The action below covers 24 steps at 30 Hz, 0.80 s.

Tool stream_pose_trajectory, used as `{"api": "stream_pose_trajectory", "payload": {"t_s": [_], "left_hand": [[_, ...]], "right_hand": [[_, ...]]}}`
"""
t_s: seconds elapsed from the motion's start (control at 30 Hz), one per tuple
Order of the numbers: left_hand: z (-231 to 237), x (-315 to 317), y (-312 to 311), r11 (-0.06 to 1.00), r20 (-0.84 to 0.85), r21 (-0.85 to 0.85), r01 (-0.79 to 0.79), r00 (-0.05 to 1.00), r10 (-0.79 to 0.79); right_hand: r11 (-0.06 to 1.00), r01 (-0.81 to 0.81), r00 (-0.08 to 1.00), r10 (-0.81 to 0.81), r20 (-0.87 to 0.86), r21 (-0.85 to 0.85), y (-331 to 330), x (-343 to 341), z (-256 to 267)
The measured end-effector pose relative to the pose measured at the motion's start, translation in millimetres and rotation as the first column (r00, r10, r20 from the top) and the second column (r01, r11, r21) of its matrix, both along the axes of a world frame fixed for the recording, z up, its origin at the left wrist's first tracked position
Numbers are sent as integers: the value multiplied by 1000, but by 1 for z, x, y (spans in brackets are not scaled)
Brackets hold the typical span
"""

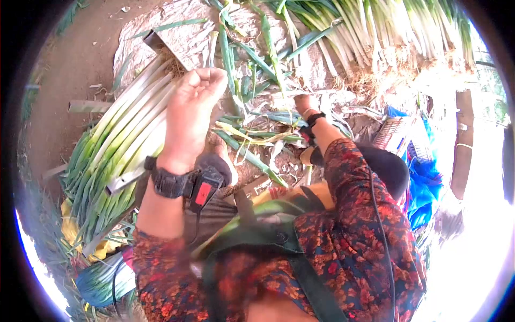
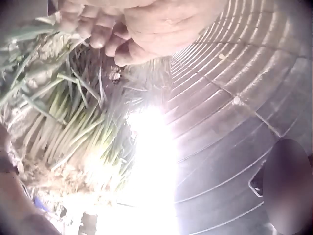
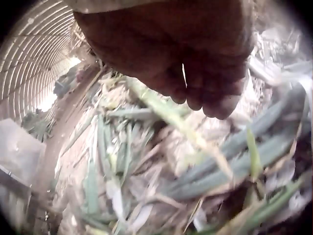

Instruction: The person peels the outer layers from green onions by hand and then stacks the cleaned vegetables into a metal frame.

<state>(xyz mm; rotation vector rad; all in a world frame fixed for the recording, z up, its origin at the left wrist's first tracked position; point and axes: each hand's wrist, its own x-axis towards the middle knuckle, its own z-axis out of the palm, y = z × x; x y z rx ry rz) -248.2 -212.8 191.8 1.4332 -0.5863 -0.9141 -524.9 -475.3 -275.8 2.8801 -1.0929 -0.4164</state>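
Note:
My left hand point(image 1: 196, 102) is raised beside the root ends of a bundle of long green onions point(image 1: 126, 121), its fingers loosely bent. Nothing shows between those fingers in the left wrist view, where the hand point(image 2: 156, 32) crosses the top. The bundle lies at the left across a metal frame point(image 1: 169, 51), white stems toward the hand and green leaves toward me. My right hand point(image 1: 307, 106) hangs over scattered leaf trimmings point(image 1: 263, 121). From the right wrist, that hand point(image 3: 181, 54) shows its fingers side by side and holding nothing, with stripped leaves point(image 3: 234, 156) below.
A large pile of green onions point(image 1: 370, 32) lies at the back right, roots toward me. Blue plastic point(image 1: 424, 182) and a ridged crate point(image 1: 394, 134) stand by my right knee. Another bundle point(image 1: 107, 279) lies at the lower left. Ribbed greenhouse sheeting point(image 2: 234, 98) curves overhead.

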Motion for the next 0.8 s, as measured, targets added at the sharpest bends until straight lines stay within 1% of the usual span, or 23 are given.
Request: {"api": "stream_pose_trajectory", "payload": {"t_s": [0.07, 0.1, 0.13, 0.17, 0.2, 0.27, 0.3, 0.33, 0.37, 0.43, 0.47, 0.5, 0.53, 0.57, 0.6, 0.63, 0.67, 0.7, 0.73, 0.77, 0.8], "left_hand": [[14, 3, -20, 995, 42, -28, -96, 994, 97], [15, 9, -23, 986, 38, 109, -125, 992, 121], [17, 11, -29, 974, 16, 172, -148, 989, 148], [11, 10, -32, 977, 24, 153, -146, 989, 144], [6, 8, -34, 981, 31, 136, -142, 990, 139], [5, 5, -40, 987, 9, 143, -68, 998, 67], [6, 4, -43, 988, 0, 147, -33, 999, 34], [5, 4, -47, 985, 5, 169, -35, 999, 35], [5, 4, -51, 982, 13, 184, -39, 999, 37], [1, 7, -57, 981, -2, 188, -40, 999, 41], [2, 6, -60, 979, -41, 197, -45, 998, 54], [6, 4, -64, 978, -81, 202, -46, 995, 64], [7, 4, -67, 977, -100, 208, -49, 993, 71], [8, 3, -70, 976, -118, 214, -51, 990, 78], [8, 3, -73, 974, -136, 220, -54, 987, 85], [7, 3, -72, 973, -131, 227, -53, 988, 84], [6, 4, -71, 972, -95, 228, -53, 993, 76], [5, 4, -70, 972, -59, 229, -53, 996, 68], [1, 4, -69, 972, 4, 231, -53, 999, 53], [-2, 4, -68, 971, 69, 233, -55, 997, 40], [-2, 3, -68, 976, 56, 209, -68, 997, 57]], "right_hand": [[993, 69, 987, -83, -141, -99, -32, 12, 65], [986, 169, 986, -169, -5, -15, -50, 9, 64], [966, 248, 958, -256, 132, 78, -68, 5, 64], [831, 528, 829, -549, 110, 175, -75, 18, 96], [744, 610, 724, -663, 188, 274, -84, 28, 106], [603, 686, 574, -792, 206, 407, -93, 55, 121], [616, 665, 574, -783, 239, 421, -95, 65, 116], [633, 641, 575, -771, 275, 433, -97, 75, 109], [612, 705, 548, -791, 273, 359, -94, 88, 101], [618, 756, 599, -786, 151, 218, -92, 107, 91], [627, 773, 610, -776, 159, 96, -87, 112, 87], [616, 782, 584, -776, 238, 91, -87, 118, 85], [569, 763, 530, -822, 207, 306, -93, 117, 82], [496, 709, 484, -859, 165, 502, -103, 113, 83], [402, 623, 446, -887, 116, 671, -114, 112, 85], [245, 610, 343, -939, 27, 753, -117, 118, 86], [157, 375, 373, -928, 6, 914, -120, 114, 92], [-62, 307, 249, -958, -143, 950, -125, 115, 98], [-274, 208, 140, -942, -306, 939, -118, 121, 126], [-222, 82, 164, -959, -233, 972, -105, 119, 149], [-226, 145, 209, -945, -253, 963, -106, 119, 147]]}}
